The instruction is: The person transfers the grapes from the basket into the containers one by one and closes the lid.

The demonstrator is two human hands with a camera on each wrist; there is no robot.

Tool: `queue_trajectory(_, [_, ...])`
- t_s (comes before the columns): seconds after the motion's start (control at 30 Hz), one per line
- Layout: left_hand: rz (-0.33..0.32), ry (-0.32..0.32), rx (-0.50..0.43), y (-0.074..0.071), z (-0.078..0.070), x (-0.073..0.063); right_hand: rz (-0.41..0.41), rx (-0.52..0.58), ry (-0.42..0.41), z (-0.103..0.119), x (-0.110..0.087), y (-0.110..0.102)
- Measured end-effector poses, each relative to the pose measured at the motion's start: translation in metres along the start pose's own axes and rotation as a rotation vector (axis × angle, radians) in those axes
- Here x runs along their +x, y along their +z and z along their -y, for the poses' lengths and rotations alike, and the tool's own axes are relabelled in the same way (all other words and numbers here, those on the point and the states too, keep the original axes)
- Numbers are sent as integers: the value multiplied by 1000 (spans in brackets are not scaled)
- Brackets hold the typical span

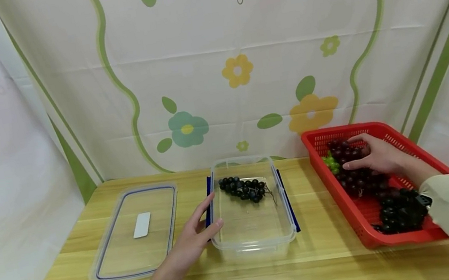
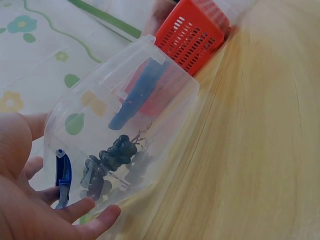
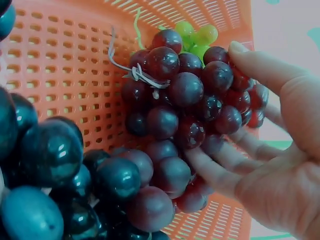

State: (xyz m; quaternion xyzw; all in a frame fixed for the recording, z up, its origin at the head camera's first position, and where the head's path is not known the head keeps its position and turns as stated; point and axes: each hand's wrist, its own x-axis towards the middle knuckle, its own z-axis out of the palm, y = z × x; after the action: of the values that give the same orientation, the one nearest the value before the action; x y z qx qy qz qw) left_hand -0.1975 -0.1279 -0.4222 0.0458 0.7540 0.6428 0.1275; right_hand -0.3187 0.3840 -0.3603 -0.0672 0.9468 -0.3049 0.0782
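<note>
My left hand (image 1: 189,241) rests against the left side of a clear plastic storage box (image 1: 252,233). In the left wrist view its fingers lie loosely extended around a blue latch (image 2: 63,172). A small bunch of black grapes (image 1: 246,189) lies inside the box. Over at the red basket (image 1: 342,202), my right hand (image 1: 383,154) holds a bunch of dark red grapes (image 3: 185,92), thumb on top and fingers curled beneath. Green grapes (image 1: 331,163) sit beside that bunch. Nearer the basket's front are more black grapes (image 1: 397,213).
A clear lid (image 1: 121,256) with a blue seal and a white label (image 1: 142,225) lies on the wooden table (image 1: 315,267), left of the box. Behind the table hangs a white flower-patterned cloth (image 1: 195,66). The basket has raised, slotted walls.
</note>
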Motion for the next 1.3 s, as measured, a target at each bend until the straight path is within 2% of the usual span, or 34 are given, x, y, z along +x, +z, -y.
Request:
queue_trajectory(0.2, [-2,-4,-8,0,-1,0,-72,-155,-108,3,2,1])
queue_trajectory(0.4, [-1,-5,-5,-1,-1,-1,-99,-189,-121,9,1,1])
queue_trajectory(0.63, [16,-1,-8,-1,-1,-1,-119,-230,-142,15,-4,-9])
queue_trajectory(1.0, [17,-5,-12,0,-2,2,-137,-192,-93,22,-15,-31])
queue_trajectory(1.3, [8,-20,-25,0,-3,1,-154,-129,-91,29,-21,-37])
